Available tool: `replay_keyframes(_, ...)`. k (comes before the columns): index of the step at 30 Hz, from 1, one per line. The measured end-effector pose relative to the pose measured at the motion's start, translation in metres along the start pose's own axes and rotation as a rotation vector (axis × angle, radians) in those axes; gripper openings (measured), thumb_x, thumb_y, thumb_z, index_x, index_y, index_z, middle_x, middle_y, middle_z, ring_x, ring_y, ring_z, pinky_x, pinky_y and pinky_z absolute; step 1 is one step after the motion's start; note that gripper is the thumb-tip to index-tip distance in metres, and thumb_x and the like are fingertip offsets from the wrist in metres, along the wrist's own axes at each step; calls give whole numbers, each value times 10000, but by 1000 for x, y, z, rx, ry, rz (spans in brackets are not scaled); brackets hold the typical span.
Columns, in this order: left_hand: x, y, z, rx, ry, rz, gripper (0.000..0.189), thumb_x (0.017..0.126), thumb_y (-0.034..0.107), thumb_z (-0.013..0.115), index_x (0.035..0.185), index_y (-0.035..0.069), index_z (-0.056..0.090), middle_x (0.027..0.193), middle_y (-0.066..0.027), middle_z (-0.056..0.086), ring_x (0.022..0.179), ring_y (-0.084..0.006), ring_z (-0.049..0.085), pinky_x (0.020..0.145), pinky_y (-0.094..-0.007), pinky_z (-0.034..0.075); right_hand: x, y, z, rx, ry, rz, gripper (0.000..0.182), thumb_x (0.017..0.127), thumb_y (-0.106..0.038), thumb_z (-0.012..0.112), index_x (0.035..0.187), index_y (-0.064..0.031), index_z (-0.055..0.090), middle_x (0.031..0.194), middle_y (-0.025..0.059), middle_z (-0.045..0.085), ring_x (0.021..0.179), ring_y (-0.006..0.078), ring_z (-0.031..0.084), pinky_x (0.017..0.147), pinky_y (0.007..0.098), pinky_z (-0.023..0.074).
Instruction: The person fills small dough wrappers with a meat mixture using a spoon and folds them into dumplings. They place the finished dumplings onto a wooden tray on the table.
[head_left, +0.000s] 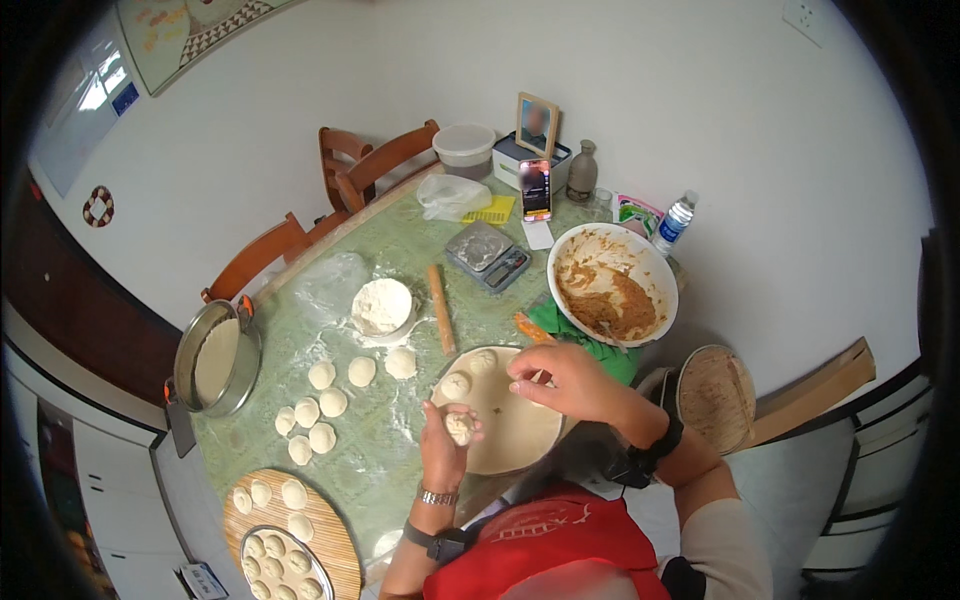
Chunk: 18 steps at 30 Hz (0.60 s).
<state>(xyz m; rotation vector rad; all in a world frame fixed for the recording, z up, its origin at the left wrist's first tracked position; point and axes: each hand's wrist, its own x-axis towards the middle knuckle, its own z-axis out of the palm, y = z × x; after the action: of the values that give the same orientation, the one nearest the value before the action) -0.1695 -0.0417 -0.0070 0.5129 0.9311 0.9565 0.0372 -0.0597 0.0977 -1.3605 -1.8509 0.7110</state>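
Note:
A pleated, filled dough bun (459, 428) rests in the fingers of my left hand (442, 450), near the tray's left rim. My right hand (574, 384) curls over the right side of a round, pale-lined tray (499, 442), thumb and fingertips bent toward each other. Pale dough shows beneath those fingers, but whether they grip it is hidden. On the tray's far left part sit two pleated buns, one (455, 385) nearer me and another (484, 361) just beyond. Left of the tray, several dough rounds (322, 437) lie on the floured green tabletop (367, 457).
A white bowl of brown filling (660, 300) stands on green cloth (622, 364). Beyond the tray are a rolling pin (441, 309), flour bowl (382, 307), kitchen scale (487, 255) and phone (535, 191). At left are a steel pot (251, 360) and a wooden board (330, 517) with buns.

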Motion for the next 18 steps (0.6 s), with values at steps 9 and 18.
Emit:
replay_keyframes(9, -11, 11, -64, -96, 73, 16, 576, 930, 557, 279, 855, 48, 539, 753, -81, 587, 660, -188, 580, 572, -299, 491, 56, -73, 40, 7, -174, -145, 178, 808, -149, 617, 927, -16, 608, 848, 115, 621, 737, 225, 627, 641, 313, 505)
replay_keyframes(18, -14, 23, -93, -193, 174, 26, 578, 932, 554, 276, 842, 53, 549, 762, -78, 592, 667, -189, 584, 573, -301, 494, 212, -25, 122, -229, -209, -142, 125, 756, -148, 613, 828, -52, 651, 833, 146, 644, 752, 296, 615, 670, 376, 476)
